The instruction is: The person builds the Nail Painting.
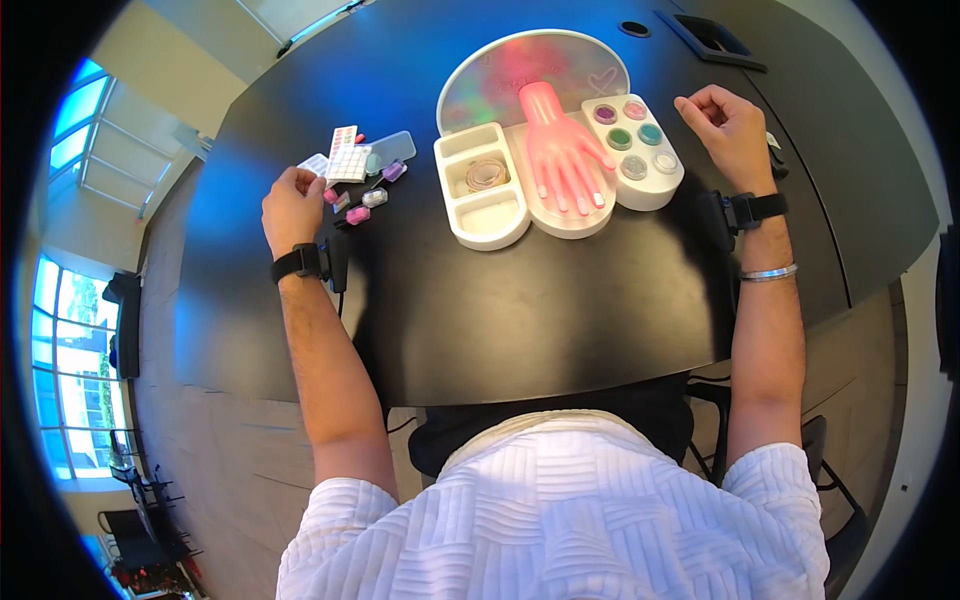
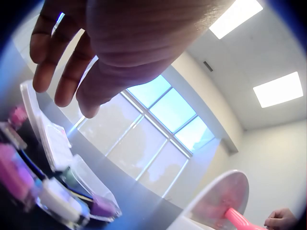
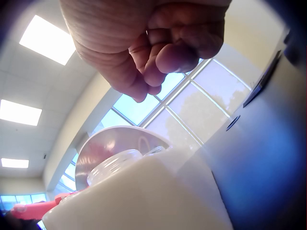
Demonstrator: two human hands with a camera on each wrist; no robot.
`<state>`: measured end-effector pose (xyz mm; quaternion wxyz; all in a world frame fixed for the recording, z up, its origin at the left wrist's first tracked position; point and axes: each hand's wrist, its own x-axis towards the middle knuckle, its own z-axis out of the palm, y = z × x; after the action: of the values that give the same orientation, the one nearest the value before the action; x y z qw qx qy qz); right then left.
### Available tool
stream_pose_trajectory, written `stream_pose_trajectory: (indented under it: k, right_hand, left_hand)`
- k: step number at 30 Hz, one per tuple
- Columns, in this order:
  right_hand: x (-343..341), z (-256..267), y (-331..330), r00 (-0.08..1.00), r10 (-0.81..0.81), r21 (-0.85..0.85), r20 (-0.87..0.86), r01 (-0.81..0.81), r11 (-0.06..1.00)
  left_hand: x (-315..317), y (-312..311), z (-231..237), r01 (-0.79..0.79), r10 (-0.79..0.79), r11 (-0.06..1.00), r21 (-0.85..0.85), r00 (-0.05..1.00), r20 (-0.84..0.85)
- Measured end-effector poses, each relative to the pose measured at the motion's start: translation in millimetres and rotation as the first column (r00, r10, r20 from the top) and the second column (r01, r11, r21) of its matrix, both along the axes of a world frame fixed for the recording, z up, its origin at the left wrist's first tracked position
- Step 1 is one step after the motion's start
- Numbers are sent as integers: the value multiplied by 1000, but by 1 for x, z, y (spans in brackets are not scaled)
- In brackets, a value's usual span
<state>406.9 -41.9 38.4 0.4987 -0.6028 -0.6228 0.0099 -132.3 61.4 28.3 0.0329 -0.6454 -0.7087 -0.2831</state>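
Left hand (image 1: 292, 215), fingers slightly spread, empty, beside small bottles (image 1: 357, 215): best approached from above, clear of grid card (image 1: 348, 164). Right hand (image 1: 732, 135) loosely curled, empty, near glitter pots (image 1: 650, 135).

The black worktop (image 1: 560, 320) carries a white tray (image 1: 488, 240); left of the tray lie small bottles (image 1: 374, 198), cards (image 1: 348, 163) and a clear case (image 1: 395, 147).

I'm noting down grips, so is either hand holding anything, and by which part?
Nothing is held: the left hand is empty near the small colorful items, and the right hand is loosely curled, also empty, near the round jars.
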Motion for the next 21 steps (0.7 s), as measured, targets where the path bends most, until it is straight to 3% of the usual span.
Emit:
stream_pose_trajectory:
  k: [6,12,21]
  right_hand:
    - [2,0,1,1000,-6,-3,16,6,1000]
    - [3,-1,1,1000,-5,-17,12,6,1000]
    - [3,1,0,999,-17,-38,35,18,999]
  left_hand:
    - [-11,-4,-11,-4,3,1000,-18,999,-48]
    - [-3,-1,-30,50,-53,985,-165,998,-16]
    - [-17,2,-34,76,-88,984,-164,994,-70]
